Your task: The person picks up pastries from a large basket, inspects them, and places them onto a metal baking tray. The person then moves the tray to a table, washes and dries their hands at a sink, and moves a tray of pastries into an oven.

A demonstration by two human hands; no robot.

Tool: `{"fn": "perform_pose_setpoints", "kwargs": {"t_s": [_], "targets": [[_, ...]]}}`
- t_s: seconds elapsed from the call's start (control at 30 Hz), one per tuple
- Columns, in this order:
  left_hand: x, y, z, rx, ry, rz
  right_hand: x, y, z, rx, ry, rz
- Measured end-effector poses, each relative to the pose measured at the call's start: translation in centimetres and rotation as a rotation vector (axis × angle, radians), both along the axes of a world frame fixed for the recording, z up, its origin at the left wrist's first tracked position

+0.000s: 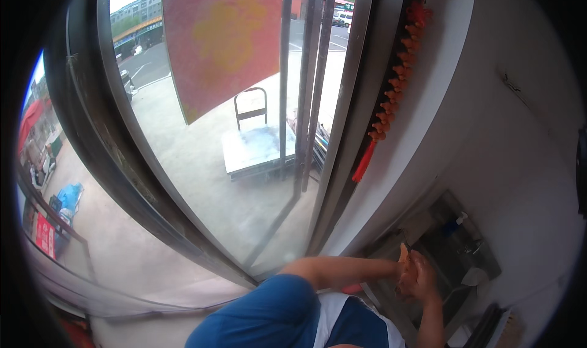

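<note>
My left hand (404, 279) and my right hand (423, 274) are pressed together at the lower right, above a dark sink basin (451, 297). Their fingers overlap, and the skin looks wet. A small orange-tan piece (403, 252) sticks up at the left hand; whether it is a held thing cannot be told. Beyond the hands is a metal faucet (477, 247). Near it stands a blue bottle with a white pump top (462, 218). A pale rounded thing (474, 277) lies at the basin's right side.
A framed glass door (257, 196) bearing a red and yellow poster (224, 41) fills the middle. Behind the glass stands a flatbed cart (257, 148). An orange gourd string with a red tassel (394, 96) hangs beside the frame. Dark flat items (486, 325) stand at lower right.
</note>
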State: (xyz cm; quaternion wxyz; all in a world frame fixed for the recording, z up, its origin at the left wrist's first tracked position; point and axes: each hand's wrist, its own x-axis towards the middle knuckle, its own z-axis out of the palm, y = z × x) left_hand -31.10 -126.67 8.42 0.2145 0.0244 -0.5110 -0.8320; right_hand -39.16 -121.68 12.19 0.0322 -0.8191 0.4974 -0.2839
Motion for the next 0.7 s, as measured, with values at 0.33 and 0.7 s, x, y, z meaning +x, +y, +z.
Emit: {"fn": "perform_pose_setpoints", "kwargs": {"t_s": [0.33,0.7], "targets": [[-1.0,-1.5,0.8,0.436,0.228,-0.062,3.0,-0.3,0.6,-0.029,-0.31,0.044],[-0.6,-2.5,1.8,0.474,0.244,-0.016,2.7,-5.2,0.7,0.07,-1.622,0.248]]}}
